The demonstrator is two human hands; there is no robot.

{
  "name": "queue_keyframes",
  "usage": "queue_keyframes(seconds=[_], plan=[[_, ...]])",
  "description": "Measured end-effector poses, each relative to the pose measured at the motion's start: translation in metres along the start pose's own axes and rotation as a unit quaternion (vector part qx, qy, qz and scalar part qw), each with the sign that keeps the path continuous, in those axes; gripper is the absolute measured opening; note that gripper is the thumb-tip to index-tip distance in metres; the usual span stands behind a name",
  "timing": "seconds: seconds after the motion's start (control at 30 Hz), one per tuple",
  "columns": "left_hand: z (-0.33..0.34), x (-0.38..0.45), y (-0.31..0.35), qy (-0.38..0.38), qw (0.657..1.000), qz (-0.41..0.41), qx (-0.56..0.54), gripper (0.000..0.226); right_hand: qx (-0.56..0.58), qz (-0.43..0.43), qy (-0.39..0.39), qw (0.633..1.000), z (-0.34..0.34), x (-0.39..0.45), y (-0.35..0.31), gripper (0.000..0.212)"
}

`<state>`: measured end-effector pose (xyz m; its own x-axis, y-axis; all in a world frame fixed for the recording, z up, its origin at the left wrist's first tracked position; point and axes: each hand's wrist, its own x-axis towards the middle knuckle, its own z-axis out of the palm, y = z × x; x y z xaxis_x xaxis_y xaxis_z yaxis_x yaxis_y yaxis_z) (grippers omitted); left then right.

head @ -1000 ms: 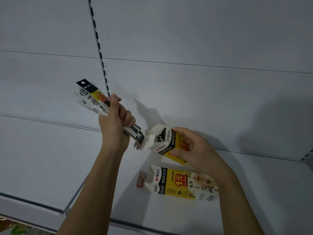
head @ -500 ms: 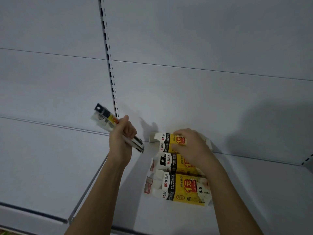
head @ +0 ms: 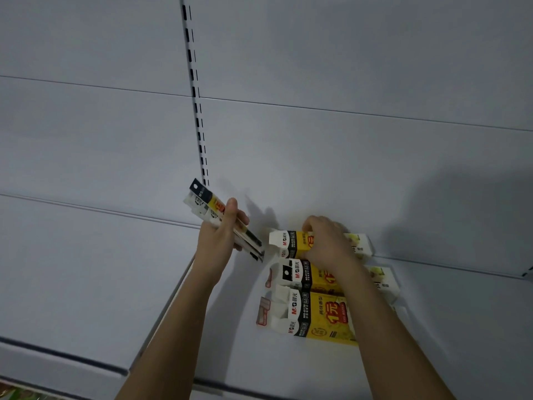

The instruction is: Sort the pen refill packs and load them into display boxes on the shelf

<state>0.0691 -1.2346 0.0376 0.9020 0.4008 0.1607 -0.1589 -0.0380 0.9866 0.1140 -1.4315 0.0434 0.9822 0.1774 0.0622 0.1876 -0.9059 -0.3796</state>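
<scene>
Now unchanged since 0.5 s: right hand (head: 327,243) grips rearmost yellow-white cardboard display box (head: 291,244) marked "M&G", against the grey shelf (head: 288,368) back wall; left hand (head: 220,236) clamps black-topped pen refill packs (head: 207,202).

The bundle of refill packs (head: 215,210) gripped in my left hand (head: 217,241) looks like thin printed card under clear, faintly shiny plastic film. Under my right hand (head: 327,243) the display box (head: 291,243) is printed cardboard, yellow, black and white, with a slight sheen; its torn-open end shows plain matt white card. The two boxes nearer me than that hand, the middle box (head: 302,275) and the nearest box (head: 314,316), have the same smooth printed card. The shelf (head: 288,368) beneath my forearms and the back panel (head: 317,154) beyond my hands look like painted metal, smooth and matt grey-white. The slotted upright (head: 196,96) above my left hand looks like metal too.
</scene>
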Motion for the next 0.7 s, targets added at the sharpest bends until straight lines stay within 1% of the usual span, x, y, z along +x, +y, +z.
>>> queue_keyframes(seconds=[0.07, 0.13, 0.2, 0.3, 0.4, 0.47, 0.53, 0.63, 0.7], plan=[[-0.001, -0.001, 0.002, 0.004, 1.0, -0.004, -0.023, 0.039, 0.017, -0.008, 0.0, 1.0, -0.002, -0.002, 0.0, 0.043], [-0.001, -0.003, 0.006, 0.013, 0.999, 0.0, -0.047, 0.031, 0.031, -0.03, 0.017, 0.999, -0.004, -0.004, 0.002, 0.05], [-0.002, -0.007, 0.015, 0.023, 0.996, 0.019, -0.083, 0.028, 0.069, -0.051, 0.041, 0.995, -0.009, -0.008, 0.002, 0.054], [-0.005, -0.009, 0.034, 0.051, 0.988, 0.05, -0.138, 0.032, 0.193, -0.061, 0.065, 0.977, -0.02, -0.014, 0.003, 0.056], [-0.002, -0.008, 0.054, 0.079, 0.98, 0.059, -0.172, 0.037, 0.294, -0.07, 0.062, 0.951, -0.034, -0.025, 0.0, 0.061], [0.004, -0.007, 0.064, 0.1, 0.976, 0.059, -0.186, 0.038, 0.312, -0.076, 0.058, 0.945, -0.039, -0.032, -0.002, 0.06], [0.01, -0.008, 0.067, 0.116, 0.973, 0.052, -0.193, 0.037, 0.304, -0.075, 0.049, 0.949, -0.039, -0.037, -0.004, 0.059], [0.018, -0.012, 0.067, 0.125, 0.972, 0.042, -0.195, 0.02, 0.29, -0.071, 0.047, 0.953, -0.038, -0.041, -0.006, 0.058], [0.021, -0.016, 0.064, 0.126, 0.974, 0.045, -0.185, 0.015, 0.288, -0.079, 0.053, 0.953, -0.036, -0.042, -0.005, 0.06]])
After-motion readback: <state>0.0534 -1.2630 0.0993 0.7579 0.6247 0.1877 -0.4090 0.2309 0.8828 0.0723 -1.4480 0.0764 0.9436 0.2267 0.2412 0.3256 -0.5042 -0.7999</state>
